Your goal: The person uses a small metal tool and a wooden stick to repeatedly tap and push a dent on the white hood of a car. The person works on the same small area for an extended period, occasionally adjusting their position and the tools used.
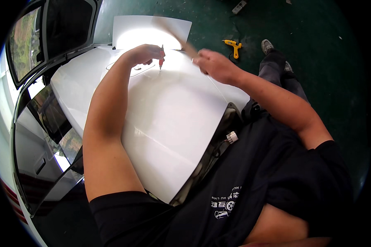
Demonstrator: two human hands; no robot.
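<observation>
My left hand (145,54) is closed around a slim red tool (161,57) with a dark upper end. It is upright, and its pointed metal tip is at the surface of a white car door (169,119); whether it presses there I cannot tell. My right hand (216,66), raised to the right of it, grips the end of a long brown stick-like tool (181,41). Motion smears this tool, so its far end is unclear. Close to my left wrist is a handle recess (138,68) in the door.
A glaring white light panel (152,24) stands past the work spot. On the green floor (317,24) lie a yellow glue gun (235,46) and a pale power strip (239,7). A white connector (232,137) with wires hangs at the door's near edge. Dark window glass (45,152) is at left.
</observation>
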